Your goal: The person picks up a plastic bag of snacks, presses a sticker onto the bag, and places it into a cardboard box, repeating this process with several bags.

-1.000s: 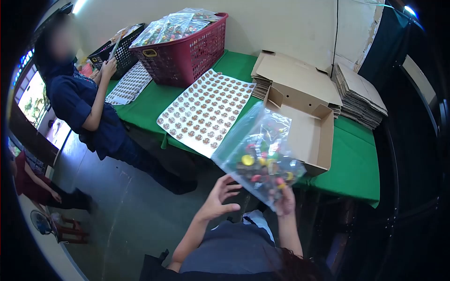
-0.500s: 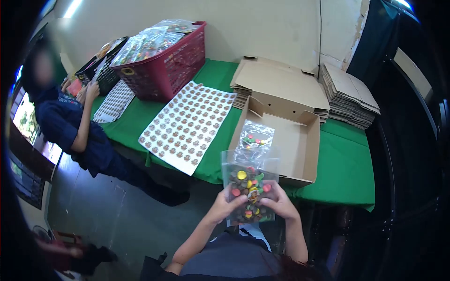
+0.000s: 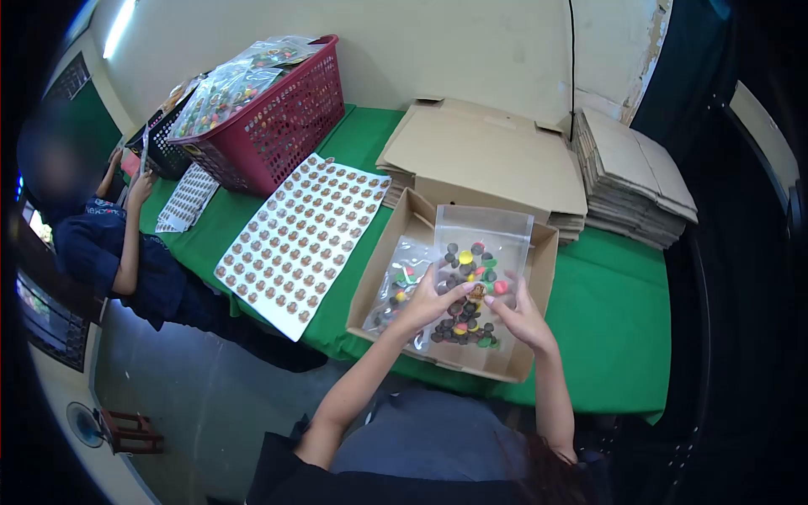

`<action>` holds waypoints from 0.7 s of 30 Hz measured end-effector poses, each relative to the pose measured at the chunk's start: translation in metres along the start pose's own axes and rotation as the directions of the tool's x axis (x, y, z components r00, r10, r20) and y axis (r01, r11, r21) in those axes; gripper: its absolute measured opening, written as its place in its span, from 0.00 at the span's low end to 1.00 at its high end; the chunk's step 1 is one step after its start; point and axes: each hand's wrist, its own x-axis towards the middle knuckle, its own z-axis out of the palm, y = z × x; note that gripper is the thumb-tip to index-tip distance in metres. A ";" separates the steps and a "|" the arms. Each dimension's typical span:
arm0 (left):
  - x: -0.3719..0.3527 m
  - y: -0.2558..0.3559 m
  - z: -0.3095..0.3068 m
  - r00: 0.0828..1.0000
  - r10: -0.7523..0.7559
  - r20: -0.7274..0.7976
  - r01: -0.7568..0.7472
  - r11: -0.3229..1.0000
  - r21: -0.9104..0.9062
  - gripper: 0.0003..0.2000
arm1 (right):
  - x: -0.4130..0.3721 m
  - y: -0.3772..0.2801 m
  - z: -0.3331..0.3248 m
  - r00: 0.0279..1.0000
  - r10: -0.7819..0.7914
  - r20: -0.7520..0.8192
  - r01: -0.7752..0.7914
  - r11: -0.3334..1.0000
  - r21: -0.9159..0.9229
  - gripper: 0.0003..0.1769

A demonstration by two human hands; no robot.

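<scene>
A clear zip bag of brown and coloured candies [image 3: 465,259] is held up between my two hands, over the open cardboard box [image 3: 542,290]. My left hand [image 3: 433,303] grips the bag's left side, thumb on its front. On the right edge, my right hand [image 3: 520,316] has its thumb beside a small round brown sticker [image 3: 477,291] on the bag's face. Another clear bag of candies [image 3: 399,282] lies inside the box on the left, partly covered by my left hand and forearm.
Left of the box lies a sheet of round stickers [image 3: 307,240] on the green-covered table [image 3: 602,311]. A maroon basket [image 3: 278,126] full of candy bags stands behind it. Flat cardboard stacks [image 3: 488,156] lie at the back. A person [image 3: 109,252] stands at the left, near a black basket [image 3: 168,143].
Both hands have carried the candy bag forward, from in front of the box to over it. My view has shifted, and the co-worker's hand is raised near the black basket.
</scene>
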 end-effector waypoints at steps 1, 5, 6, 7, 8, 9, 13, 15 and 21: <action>0.013 -0.007 0.002 1.000 0.006 -0.005 -0.006 1.000 -0.011 0.32 | 0.008 0.012 -0.008 1.000 -0.003 0.005 0.003 1.000 -0.013 0.40; 0.034 -0.028 0.001 0.970 -0.227 -0.089 0.244 0.917 0.316 0.38 | 0.024 0.051 -0.015 0.975 -0.204 0.085 0.221 0.918 -0.330 0.47; 0.038 -0.041 0.001 0.982 -0.184 -0.049 0.189 0.913 0.362 0.36 | 0.021 0.052 -0.012 0.993 -0.092 0.080 0.114 0.932 -0.343 0.46; 0.042 -0.057 -0.001 0.990 -0.144 -0.006 0.133 0.901 0.413 0.35 | 0.021 0.048 -0.010 0.997 0.020 0.071 0.006 0.937 -0.349 0.46; 0.045 -0.077 -0.004 0.999 0.050 0.007 -0.045 0.825 0.563 0.39 | 0.024 0.046 -0.011 0.997 0.019 0.075 0.007 0.943 -0.332 0.46; 0.049 -0.079 -0.008 1.000 0.028 0.014 -0.031 0.815 0.578 0.39 | 0.024 0.045 -0.011 0.977 0.160 0.142 -0.092 0.915 -0.394 0.45; 0.046 -0.040 -0.011 0.963 -0.264 0.049 0.102 0.527 0.843 0.47 | 0.027 0.028 -0.014 0.872 0.465 0.151 -0.276 0.722 -0.634 0.44; 0.048 -0.036 -0.024 0.952 -0.197 0.234 -0.148 0.371 0.917 0.49 | 0.034 0.018 -0.011 0.787 0.599 0.149 -0.388 0.668 -0.635 0.44; 0.048 -0.055 -0.025 0.819 -0.519 0.245 -0.197 0.147 0.969 0.62 | 0.041 0.024 0.040 0.910 0.323 0.259 0.050 0.535 -0.844 0.50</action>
